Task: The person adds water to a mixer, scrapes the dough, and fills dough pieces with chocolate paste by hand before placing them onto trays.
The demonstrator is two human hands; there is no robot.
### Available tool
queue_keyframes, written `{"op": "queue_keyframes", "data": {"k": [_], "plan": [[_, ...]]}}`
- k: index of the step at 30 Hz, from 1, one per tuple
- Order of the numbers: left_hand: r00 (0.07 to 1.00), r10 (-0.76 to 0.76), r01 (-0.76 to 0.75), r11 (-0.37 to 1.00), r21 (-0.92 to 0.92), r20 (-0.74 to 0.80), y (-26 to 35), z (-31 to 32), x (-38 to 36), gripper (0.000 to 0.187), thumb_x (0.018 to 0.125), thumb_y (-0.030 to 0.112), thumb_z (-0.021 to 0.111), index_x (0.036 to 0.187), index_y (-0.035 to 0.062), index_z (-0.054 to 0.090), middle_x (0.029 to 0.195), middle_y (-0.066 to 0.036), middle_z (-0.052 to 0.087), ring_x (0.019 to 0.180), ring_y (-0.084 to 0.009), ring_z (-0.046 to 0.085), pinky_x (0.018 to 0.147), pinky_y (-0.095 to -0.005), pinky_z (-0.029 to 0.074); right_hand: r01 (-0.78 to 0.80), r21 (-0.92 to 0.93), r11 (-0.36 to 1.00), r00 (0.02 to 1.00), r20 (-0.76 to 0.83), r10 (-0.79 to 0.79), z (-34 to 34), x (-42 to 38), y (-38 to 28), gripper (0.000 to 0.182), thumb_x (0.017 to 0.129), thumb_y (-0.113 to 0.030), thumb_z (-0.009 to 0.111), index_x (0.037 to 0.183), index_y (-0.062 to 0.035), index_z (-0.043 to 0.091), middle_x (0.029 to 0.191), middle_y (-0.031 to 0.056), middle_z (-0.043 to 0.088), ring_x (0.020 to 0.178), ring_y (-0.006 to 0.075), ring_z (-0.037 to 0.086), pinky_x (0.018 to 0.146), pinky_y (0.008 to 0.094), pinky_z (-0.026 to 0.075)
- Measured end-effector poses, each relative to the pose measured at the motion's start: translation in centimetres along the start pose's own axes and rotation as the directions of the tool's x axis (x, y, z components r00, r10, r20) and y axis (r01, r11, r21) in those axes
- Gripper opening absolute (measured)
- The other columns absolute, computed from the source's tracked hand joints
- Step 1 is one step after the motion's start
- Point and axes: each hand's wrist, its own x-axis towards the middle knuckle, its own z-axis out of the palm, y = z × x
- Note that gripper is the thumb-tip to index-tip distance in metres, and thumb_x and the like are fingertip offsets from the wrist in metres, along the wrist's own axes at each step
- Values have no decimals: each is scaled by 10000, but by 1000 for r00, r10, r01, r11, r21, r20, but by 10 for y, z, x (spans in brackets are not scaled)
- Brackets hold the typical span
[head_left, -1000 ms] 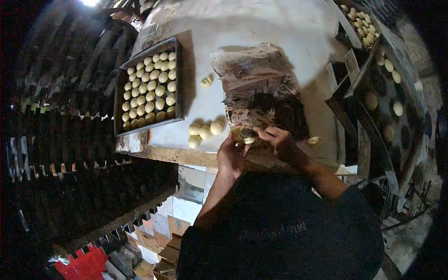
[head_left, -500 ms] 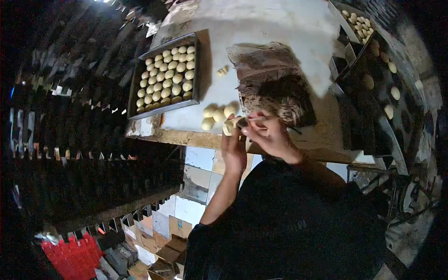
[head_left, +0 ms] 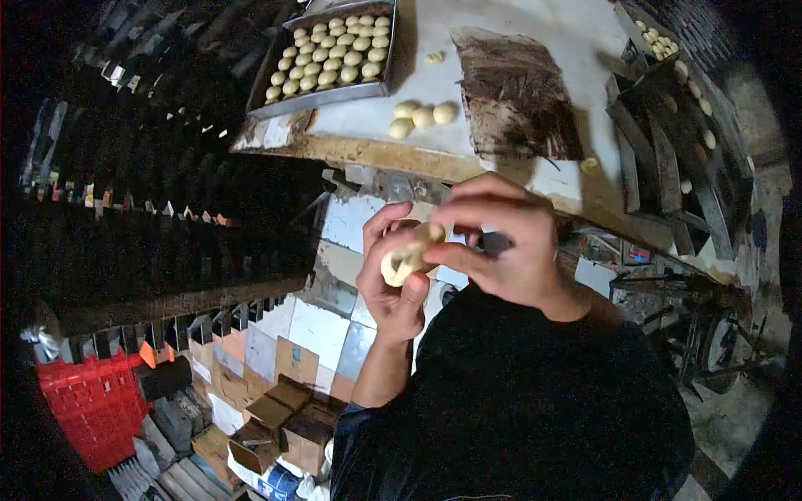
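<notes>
A pale, flattened piece of dough with a hollow in it rests in my left hand, fingers curled round it and thumb at its lower edge. My right hand pinches the dough's right side between thumb and fingers; its fingers are slightly blurred. Whether any filling sits inside cannot be made out. Beyond my hands, several round dough balls lie together near the table's front edge. To their right, a dark brown, sticky-looking slab is spread on the table.
A metal tray of dough balls stands at the table's left. Small dough scraps lie behind the loose balls, another bit near the front edge. Dark metal trays stand at right. A red crate and cardboard boxes are on the floor.
Both hands have come back from the table edge toward my body, with the dough still held. The view has tilted down, so the table sits higher and more floor shows.
</notes>
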Motion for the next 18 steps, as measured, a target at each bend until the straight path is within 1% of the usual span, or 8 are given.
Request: {"op": "queue_keyframes", "data": {"k": [1,4,6,10,11,14,16,18], "plan": [[995,95,-93,991,97,-12,4,-2,-7,440,861,422,637,1034,19,611,1254,-211,511,1119,-309,513,941,-414,396,-314,206,927,948,117,295,2,-7,-7,355,717,-120,807,1004,29,660,907,74,645,708,100,612,600,231,512],[929,367,-365,897,250,41,3,-3,-25,291,890,319,614,1017,58,610,1135,-240,575,977,-356,595,811,-419,479,-390,514,764,920,204,333,9,-27,-14,284,752,-116,770,962,37,655,852,103,647,665,117,617,569,232,499],[909,410,-394,801,451,66,10,-3,-31,274,873,250,635,1093,89,620,1086,-239,585,954,-351,598,776,-386,488,72,106,992,989,118,-84,8,-30,-17,280,735,-88,760,956,40,646,823,111,621,702,164,630,599,266,507],[952,233,-299,567,767,199,40,3,-33,501,811,182,681,1292,145,546,1016,-180,521,866,-273,538,712,-320,481,160,-148,976,986,80,-150,14,-39,-37,307,705,-97,774,953,32,649,842,112,607,734,238,630,624,297,501],[948,167,-314,618,721,270,44,0,-29,687,748,231,744,1361,99,465,1068,-150,447,919,-243,495,775,-331,459,191,-153,970,981,58,-184,11,-40,-35,311,689,-97,787,947,25,665,845,109,617,747,226,630,629,294,502],[999,39,-40,991,127,11,26,30,-28,747,723,335,756,1331,19,460,1142,-141,397,998,-225,463,863,-340,409,240,-144,960,969,-16,-245,-9,-40,-25,306,652,-101,818,915,4,702,850,97,641,767,197,630,645,285,503],[963,-215,244,950,-193,161,30,41,-21,632,865,573,470,1156,17,546,1152,-136,377,1030,-233,437,916,-357,352,217,-86,972,973,-66,-223,-31,-37,-20,277,642,-110,826,876,-12,716,851,86,646,755,186,631,656,282,501],[963,-25,137,900,-413,267,-1,57,-16,583,930,579,326,1031,69,590,1123,-132,383,1008,-236,440,888,-380,362,63,-5,998,988,-144,-63,-57,-37,-18,328,613,-136,860,879,-14,714,842,87,645,720,143,617,622,262,487]]}}
